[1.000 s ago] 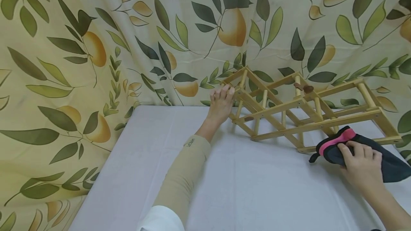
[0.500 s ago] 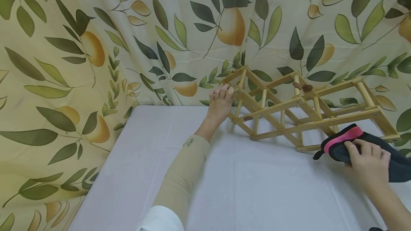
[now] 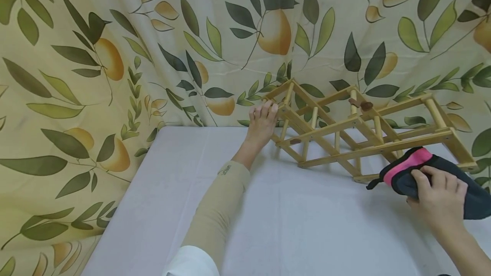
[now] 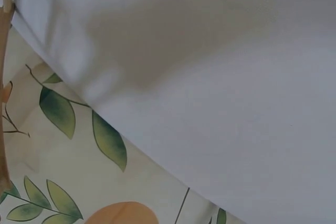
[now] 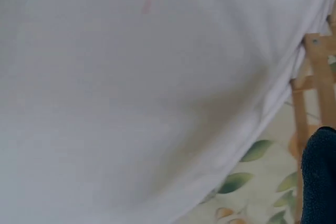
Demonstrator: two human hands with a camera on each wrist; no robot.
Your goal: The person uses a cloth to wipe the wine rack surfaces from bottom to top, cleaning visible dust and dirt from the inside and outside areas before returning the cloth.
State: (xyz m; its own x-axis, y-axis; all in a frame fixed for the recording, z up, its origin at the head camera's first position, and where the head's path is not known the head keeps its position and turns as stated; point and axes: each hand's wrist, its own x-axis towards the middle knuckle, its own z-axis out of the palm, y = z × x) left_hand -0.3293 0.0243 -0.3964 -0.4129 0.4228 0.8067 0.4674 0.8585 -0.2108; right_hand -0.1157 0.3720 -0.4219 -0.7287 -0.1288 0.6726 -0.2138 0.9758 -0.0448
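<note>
Head: left hand (image 3: 262,127), centre, fingers curled over the left end of a wooden lattice rack (image 3: 364,151); right hand (image 3: 439,199), lower right, gripping a pink-trimmed dark shoe (image 3: 404,182) before its right end. Left wrist: rack strip, far left. Right wrist: shoe, lower right.

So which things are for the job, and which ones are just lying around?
For the job, it seems:
Wooden rack, gripped by the left hand
Dark shoe with pink trim, held by the right hand

Just there:
White-covered table
Leafy curtain
Dark thing at the bottom edge; can't tell what
</note>
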